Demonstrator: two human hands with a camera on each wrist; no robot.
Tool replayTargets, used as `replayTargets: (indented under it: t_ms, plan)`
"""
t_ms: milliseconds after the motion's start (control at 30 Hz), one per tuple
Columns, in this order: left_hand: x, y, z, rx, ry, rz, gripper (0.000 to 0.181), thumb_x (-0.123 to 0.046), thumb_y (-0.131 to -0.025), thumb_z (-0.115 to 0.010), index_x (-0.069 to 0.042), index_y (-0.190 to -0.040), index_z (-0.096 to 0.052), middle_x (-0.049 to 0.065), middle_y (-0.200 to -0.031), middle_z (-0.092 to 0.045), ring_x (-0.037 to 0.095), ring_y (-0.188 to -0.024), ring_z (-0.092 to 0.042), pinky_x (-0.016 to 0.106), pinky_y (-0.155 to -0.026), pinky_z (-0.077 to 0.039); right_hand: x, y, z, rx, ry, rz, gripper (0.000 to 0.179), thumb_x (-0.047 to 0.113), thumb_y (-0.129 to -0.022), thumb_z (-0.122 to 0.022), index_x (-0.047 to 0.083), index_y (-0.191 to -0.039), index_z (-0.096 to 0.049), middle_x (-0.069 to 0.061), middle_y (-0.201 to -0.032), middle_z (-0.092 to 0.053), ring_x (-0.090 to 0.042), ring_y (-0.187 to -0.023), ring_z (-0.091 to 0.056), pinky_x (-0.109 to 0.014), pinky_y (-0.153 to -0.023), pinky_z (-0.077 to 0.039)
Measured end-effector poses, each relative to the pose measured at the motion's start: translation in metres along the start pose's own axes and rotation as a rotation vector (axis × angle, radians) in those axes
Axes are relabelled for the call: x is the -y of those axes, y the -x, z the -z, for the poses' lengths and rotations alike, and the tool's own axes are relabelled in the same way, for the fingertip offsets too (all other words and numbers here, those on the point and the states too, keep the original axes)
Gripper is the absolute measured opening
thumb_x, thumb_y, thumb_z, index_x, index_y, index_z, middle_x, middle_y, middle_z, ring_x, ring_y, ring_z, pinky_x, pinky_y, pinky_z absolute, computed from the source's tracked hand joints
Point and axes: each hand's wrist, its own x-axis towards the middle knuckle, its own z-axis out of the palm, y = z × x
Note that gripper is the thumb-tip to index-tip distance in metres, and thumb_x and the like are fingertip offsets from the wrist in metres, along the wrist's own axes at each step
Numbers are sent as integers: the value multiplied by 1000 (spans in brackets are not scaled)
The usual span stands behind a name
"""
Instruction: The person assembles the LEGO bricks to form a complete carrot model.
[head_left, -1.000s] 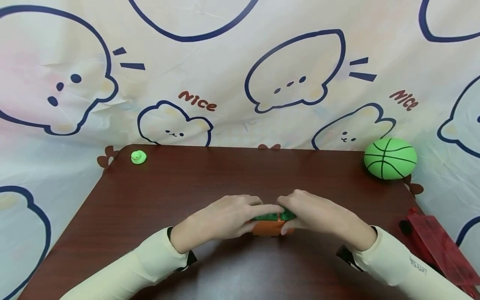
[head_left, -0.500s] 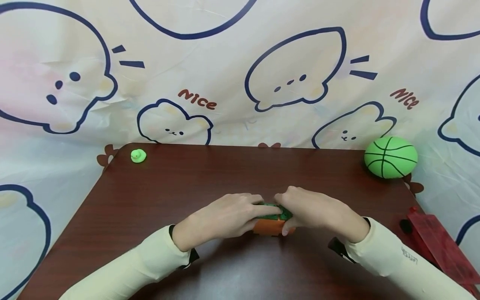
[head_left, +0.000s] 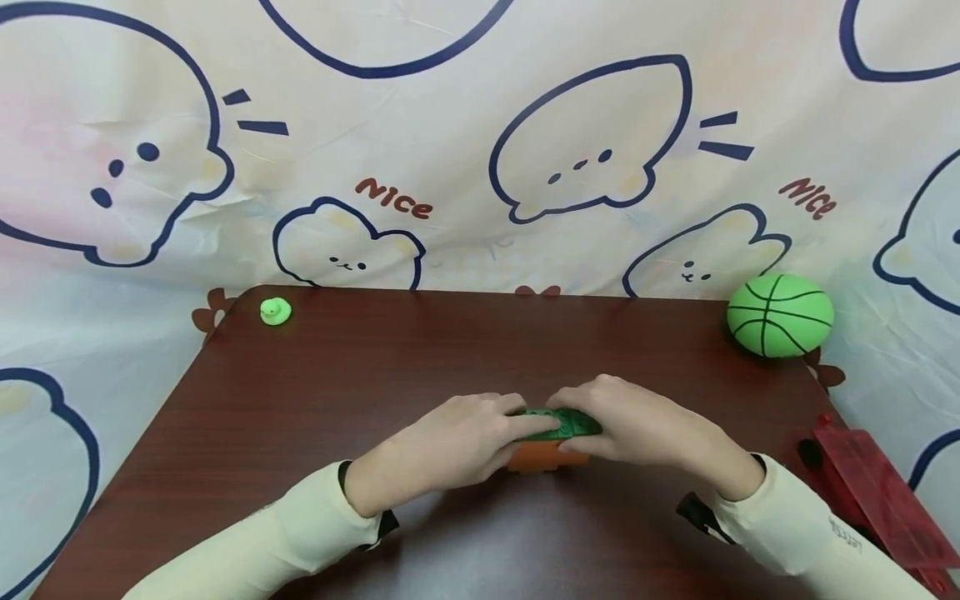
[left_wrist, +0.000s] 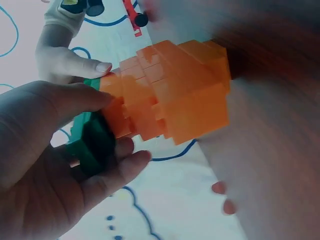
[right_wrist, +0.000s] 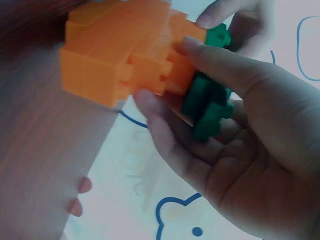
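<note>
A toy model of interlocking building blocks stands on the table, with an orange body that narrows in steps and a green top. My left hand grips its left side. The thumb presses the orange part, the index finger lies across the green top, and other fingers reach round the far side. On the other side, my right hand holds the model near the join of orange and green. In the right wrist view its thumb is on the orange blocks and its fingers curl behind the green ones.
A small green toy duck sits at the table's back left corner. At the back right rests a green ball with black lines. A translucent red object lies along the right edge. Behind hangs a printed cloth.
My right hand moved slightly left, then back right, and its fingers shifted on the model. More of the green top shows now. My left hand keeps nearly the same place.
</note>
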Motion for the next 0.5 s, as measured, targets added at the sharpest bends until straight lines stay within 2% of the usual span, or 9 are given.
replayTargets:
  t_ms: [100,200,300,367,500]
  plan:
    - [5,2,-1,-2,110,25,51,-19,-98,-70,-27,-146,-53,-4,-115,-70,8,-89,-67,22,-77,-56,-4,3,-4,-44,14,21,34,27,-91,-80,19,-122,-69,12,-98,-72,5,-73,-57,-17,-64,-52]
    - [11,4,1,15,314,96,57,-21,-96,-74,-22,-146,-47,-3,-116,-71,6,-89,-66,20,-77,-55,-7,7,-8,-78,-3,47,39,29,-92,-80,22,-127,-68,13,-105,-72,4,-80,-60,-19,-71,-54]
    - [17,7,5,3,477,166,53,-22,-93,-78,-15,-138,-52,-1,-115,-74,3,-84,-64,18,-74,-53,-10,8,-15,-117,-22,105,44,28,-93,-78,26,-134,-65,14,-118,-72,3,-93,-65,-22,-80,-57]
    - [20,9,6,-17,526,183,44,-21,-91,-80,-12,-129,-61,0,-107,-75,1,-77,-62,17,-68,-52,-11,7,-20,-153,-21,167,46,26,-94,-78,27,-137,-64,13,-123,-71,0,-101,-66,-25,-85,-58]
    - [24,10,5,-53,547,165,28,-19,-90,-81,-8,-114,-73,0,-93,-76,-4,-64,-55,16,-57,-50,-13,3,-30,-229,36,308,48,20,-93,-78,25,-139,-65,6,-129,-70,-7,-108,-69,-25,-86,-59]
